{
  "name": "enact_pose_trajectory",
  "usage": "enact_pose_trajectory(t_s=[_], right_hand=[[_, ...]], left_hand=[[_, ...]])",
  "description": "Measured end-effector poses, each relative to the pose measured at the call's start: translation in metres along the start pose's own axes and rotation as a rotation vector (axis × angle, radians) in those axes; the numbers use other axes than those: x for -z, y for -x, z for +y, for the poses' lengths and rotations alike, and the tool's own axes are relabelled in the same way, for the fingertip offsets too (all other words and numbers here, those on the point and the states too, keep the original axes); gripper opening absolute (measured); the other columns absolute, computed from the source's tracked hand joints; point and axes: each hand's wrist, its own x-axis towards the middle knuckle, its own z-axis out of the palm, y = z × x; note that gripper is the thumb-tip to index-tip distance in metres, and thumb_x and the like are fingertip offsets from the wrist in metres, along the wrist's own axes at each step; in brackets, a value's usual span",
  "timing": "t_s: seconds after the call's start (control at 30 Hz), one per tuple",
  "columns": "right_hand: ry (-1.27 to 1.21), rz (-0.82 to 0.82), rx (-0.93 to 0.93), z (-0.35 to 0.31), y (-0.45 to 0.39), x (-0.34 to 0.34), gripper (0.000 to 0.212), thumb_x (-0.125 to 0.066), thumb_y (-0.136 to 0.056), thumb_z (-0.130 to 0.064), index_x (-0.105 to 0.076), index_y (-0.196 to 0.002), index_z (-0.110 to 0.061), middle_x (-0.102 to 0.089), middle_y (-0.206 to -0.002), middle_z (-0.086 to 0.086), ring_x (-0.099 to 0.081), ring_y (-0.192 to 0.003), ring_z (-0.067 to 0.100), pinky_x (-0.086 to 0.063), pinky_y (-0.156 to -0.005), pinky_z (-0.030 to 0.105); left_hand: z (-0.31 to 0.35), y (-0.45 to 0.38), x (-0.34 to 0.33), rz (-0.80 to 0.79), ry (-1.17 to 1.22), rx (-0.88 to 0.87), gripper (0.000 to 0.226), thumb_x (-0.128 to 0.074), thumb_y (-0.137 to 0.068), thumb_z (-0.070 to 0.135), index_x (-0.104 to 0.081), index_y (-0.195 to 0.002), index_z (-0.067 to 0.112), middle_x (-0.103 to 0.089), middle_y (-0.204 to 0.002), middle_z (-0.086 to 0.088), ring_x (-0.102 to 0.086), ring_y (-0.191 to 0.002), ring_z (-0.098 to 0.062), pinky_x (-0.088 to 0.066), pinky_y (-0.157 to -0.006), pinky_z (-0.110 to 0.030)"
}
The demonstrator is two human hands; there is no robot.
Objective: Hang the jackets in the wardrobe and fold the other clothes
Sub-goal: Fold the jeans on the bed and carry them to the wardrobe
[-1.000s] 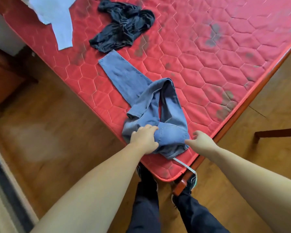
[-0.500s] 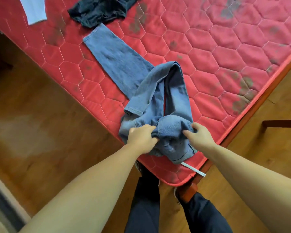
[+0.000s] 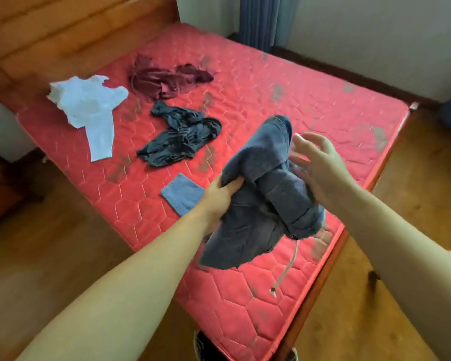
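Blue jeans point(image 3: 261, 201) hang bunched above the near part of the red mattress point(image 3: 310, 105). My left hand point(image 3: 220, 195) grips their left side. My right hand point(image 3: 320, 162) is at their right side with fingers spread, blurred by motion. One jeans leg end point(image 3: 182, 195) still lies flat on the mattress. A white drawstring point(image 3: 288, 269) dangles from the jeans. Farther back lie a crumpled dark garment point(image 3: 182, 134), a maroon garment point(image 3: 167, 79) and a white garment point(image 3: 89, 105).
A wooden headboard point(image 3: 63, 29) runs along the far left. Wooden floor point(image 3: 50, 243) surrounds the bed. A blue curtain point(image 3: 266, 19) and a white wall are at the back. My shoes show at the bottom edge.
The jeans have been lifted off the mattress from where both hands held them. My head has tilted up, so the whole bed and the other garments are in view.
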Motion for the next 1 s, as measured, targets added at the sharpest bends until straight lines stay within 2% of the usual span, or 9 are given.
enact_pose_trajectory(t_s=[0.1, 0.2, 0.27, 0.33, 0.5, 0.6, 0.67, 0.77, 1.0], right_hand=[[0.261, 0.226, 0.021, -0.016, 0.024, 0.017, 0.064, -0.071, -0.079, -0.051, -0.049, -0.131, -0.021, -0.055, -0.129, 0.001, -0.056, -0.111, 0.015, -0.046, -0.091, 0.029], [-0.188, -0.132, -0.302, -0.021, 0.047, 0.024, 0.044, -0.058, -0.087, -0.050, -0.065, -0.116, -0.018, -0.072, -0.108, 0.007, -0.071, -0.087, 0.019, -0.054, -0.063, 0.026], [-0.268, -0.139, -0.274, -0.034, 0.047, 0.029, 0.024, -0.060, -0.091, -0.032, -0.068, -0.104, -0.013, -0.073, -0.090, 0.009, -0.070, -0.069, 0.019, -0.055, -0.058, 0.028], [-0.174, 0.026, -0.127, -0.053, 0.046, 0.034, 0.009, -0.060, -0.089, -0.008, -0.065, -0.095, -0.013, -0.067, -0.078, 0.009, -0.064, -0.058, 0.019, -0.055, -0.060, 0.032], [0.280, -0.036, 0.364, -0.094, 0.056, 0.034, 0.040, -0.054, -0.081, 0.006, -0.062, -0.092, -0.031, -0.066, -0.084, -0.003, -0.061, -0.071, 0.008, -0.051, -0.065, 0.026], [0.520, -0.212, 0.498, -0.102, 0.070, 0.029, 0.042, -0.053, -0.078, 0.006, -0.065, -0.094, -0.031, -0.066, -0.084, -0.005, -0.058, -0.076, 0.007, -0.052, -0.072, 0.030], [0.685, -0.367, 0.509, -0.099, 0.079, 0.024, 0.038, -0.054, -0.075, 0.001, -0.066, -0.099, -0.026, -0.063, -0.083, -0.001, -0.055, -0.076, 0.011, -0.052, -0.074, 0.039], [0.804, -0.426, 0.494, -0.093, 0.091, 0.018, 0.028, -0.057, -0.077, -0.006, -0.071, -0.096, -0.021, -0.055, -0.075, -0.005, -0.049, -0.071, 0.010, -0.051, -0.069, 0.045], [0.970, -0.319, 0.485, -0.079, 0.129, -0.019, 0.013, -0.063, -0.087, -0.011, -0.067, -0.078, -0.020, -0.060, -0.069, 0.006, -0.048, -0.063, 0.008, -0.047, -0.064, 0.036]], left_hand=[[0.051, 0.009, -0.031, -0.098, 0.235, -0.030, 0.019, -0.056, -0.095, 0.017, -0.074, -0.100, 0.017, -0.073, -0.104, -0.008, -0.071, -0.092, -0.024, -0.057, -0.077, -0.036], [0.079, 0.021, -0.055, -0.145, 0.265, -0.058, 0.021, -0.056, -0.095, 0.018, -0.077, -0.096, 0.022, -0.074, -0.104, -0.009, -0.071, -0.091, -0.024, -0.057, -0.074, -0.035], [0.083, 0.028, -0.063, -0.138, 0.264, -0.010, 0.020, -0.056, -0.095, 0.017, -0.077, -0.097, 0.018, -0.074, -0.103, -0.009, -0.072, -0.089, -0.023, -0.058, -0.070, -0.033], [0.078, 0.035, -0.068, -0.097, 0.167, 0.090, 0.020, -0.058, -0.094, 0.021, -0.072, -0.106, 0.012, -0.074, -0.105, -0.010, -0.072, -0.089, -0.022, -0.058, -0.071, -0.034], [0.071, 0.055, -0.073, 0.171, -0.573, 0.164, 0.062, -0.061, -0.089, 0.047, -0.048, -0.137, 0.010, -0.053, -0.134, -0.008, -0.055, -0.115, -0.022, -0.046, -0.094, -0.035], [0.088, 0.067, -0.074, 0.375, -0.329, -0.014, 0.047, -0.061, -0.092, 0.030, -0.049, -0.134, 0.012, -0.050, -0.137, -0.013, -0.049, -0.123, -0.027, -0.038, -0.107, -0.042], [0.104, 0.070, -0.073, 0.234, -0.198, -0.118, 0.039, -0.054, -0.093, 0.013, -0.051, -0.132, 0.011, -0.052, -0.135, -0.017, -0.050, -0.122, -0.031, -0.039, -0.106, -0.046], [0.130, 0.073, -0.060, -0.095, -0.151, -0.261, 0.043, -0.048, -0.090, 0.010, -0.049, -0.131, 0.021, -0.057, -0.128, -0.008, -0.054, -0.117, -0.025, -0.043, -0.095, -0.026], [0.142, 0.059, -0.012, -0.561, -0.454, 0.125, 0.027, -0.061, -0.082, 0.057, -0.061, -0.101, 0.039, -0.065, -0.086, 0.010, -0.061, -0.083, -0.013, -0.049, -0.081, -0.033]])
